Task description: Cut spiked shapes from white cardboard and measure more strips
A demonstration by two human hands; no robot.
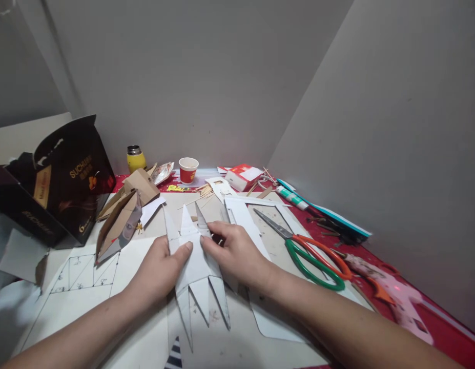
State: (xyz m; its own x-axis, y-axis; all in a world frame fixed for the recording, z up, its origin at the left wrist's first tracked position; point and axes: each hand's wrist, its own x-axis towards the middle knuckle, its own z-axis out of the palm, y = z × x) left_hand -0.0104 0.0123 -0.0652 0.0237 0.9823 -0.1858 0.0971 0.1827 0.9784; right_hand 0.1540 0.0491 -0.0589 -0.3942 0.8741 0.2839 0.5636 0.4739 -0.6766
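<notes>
A white paper cut-out (197, 264) with long pointed flaps at its far and near ends is held up between my two hands. My left hand (166, 264) grips its left edge, thumb lying on top. On the opposite edge, my right hand (235, 251) pinches the paper near the base of a far flap. Fold lines cross the piece where the flaps begin. Right of my right hand lie scissors (298, 246) with one orange and one green handle, blades slightly apart. White cut paper (273, 323) rests under my right forearm.
At left stands a black printed box (71, 184), beside folded cardboard (120, 225) and a paper with drawn lines (91, 271). A yellow bottle (136, 160), a paper cup (188, 171) and a red-white box (243, 177) stand at the back. A pink glue gun (398, 297) lies at right.
</notes>
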